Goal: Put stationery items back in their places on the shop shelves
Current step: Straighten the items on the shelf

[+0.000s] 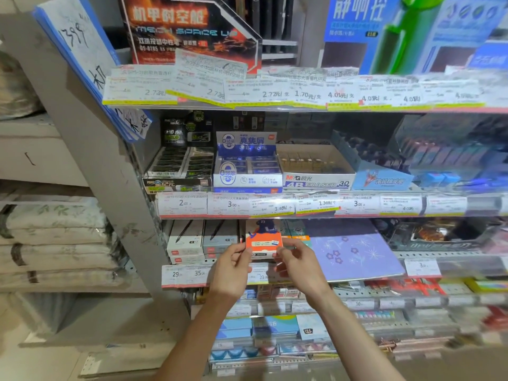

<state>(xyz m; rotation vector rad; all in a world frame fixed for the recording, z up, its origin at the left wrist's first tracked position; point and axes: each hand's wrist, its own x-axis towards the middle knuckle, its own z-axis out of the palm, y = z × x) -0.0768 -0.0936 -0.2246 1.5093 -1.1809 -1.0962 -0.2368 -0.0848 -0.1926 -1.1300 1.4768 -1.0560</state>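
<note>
A small orange box (264,244) with a white label and a dark cartoon figure on top is held at the front of the third shelf (423,255) down. My left hand (231,270) pinches its left edge. My right hand (299,266) pinches its right edge. The box sits between grey-and-white pen boxes (203,239) on the left and a purple notebook (351,251) on the right. Part of the box's lower face is hidden by my fingers.
Above, a shelf carries eraser display boxes: black ones (178,166), a blue-and-white one (247,166) and a 4B eraser box (316,171). Price tags (233,206) line the shelf edges. Lower shelves hold small packs. Folded bedding (55,237) is stacked at the left.
</note>
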